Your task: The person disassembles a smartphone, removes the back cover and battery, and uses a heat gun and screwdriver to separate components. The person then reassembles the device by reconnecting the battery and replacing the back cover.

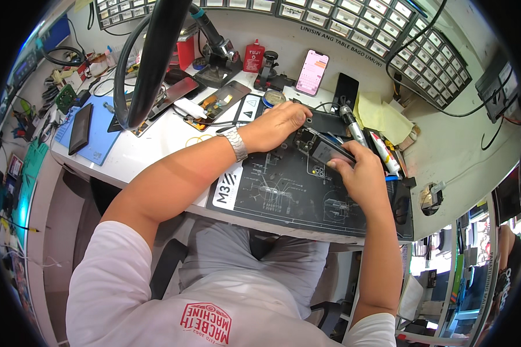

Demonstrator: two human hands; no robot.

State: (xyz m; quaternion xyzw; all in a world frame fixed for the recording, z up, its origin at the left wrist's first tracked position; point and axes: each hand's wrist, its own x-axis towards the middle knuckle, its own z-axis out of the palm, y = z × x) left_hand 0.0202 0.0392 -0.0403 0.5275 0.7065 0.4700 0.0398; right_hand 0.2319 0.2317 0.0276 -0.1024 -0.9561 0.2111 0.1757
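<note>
On black work mat (283,191): opened phone (324,149), both hands steadying it.
Left hand (278,124) curled over top edge; right hand (362,173) pinches lower edge, bracing it flat.

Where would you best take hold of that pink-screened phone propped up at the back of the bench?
Probably by the long side edges of the pink-screened phone, coming from the front and above. It stands tilted back against the wall, so its back is blocked, and its flat glass face offers nothing to pinch.
</note>
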